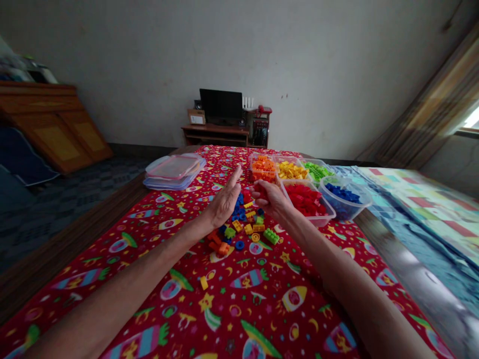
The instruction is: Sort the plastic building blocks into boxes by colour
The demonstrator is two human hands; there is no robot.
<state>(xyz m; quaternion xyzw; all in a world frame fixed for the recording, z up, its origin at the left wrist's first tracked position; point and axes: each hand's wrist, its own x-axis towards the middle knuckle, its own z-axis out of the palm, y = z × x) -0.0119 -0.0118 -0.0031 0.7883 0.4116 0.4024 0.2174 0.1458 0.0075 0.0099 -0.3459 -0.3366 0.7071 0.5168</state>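
Observation:
Over the loose pile of building blocks (250, 214), my left hand (223, 203) is held on edge with its fingers stretched out and nothing in it. My right hand (270, 198) is closed, fingers curled in, beside the tub of red blocks (305, 200); what it holds, if anything, I cannot make out. Blue, yellow, green, orange and red pieces lie mixed between and below the hands. Nearest to me in the pile are a green block (271, 236), a blue ring-shaped piece (239, 245) and orange blocks (223, 249). A single yellow block (204, 282) lies apart.
Clear tubs hold orange blocks (263, 163), yellow blocks (292, 170) and green blocks (317, 171). A round bowl (339, 212) contains blue ones. Stacked lids (174, 172) lie at the left edge of the red patterned tablecloth (247, 309). A bed stands to the right.

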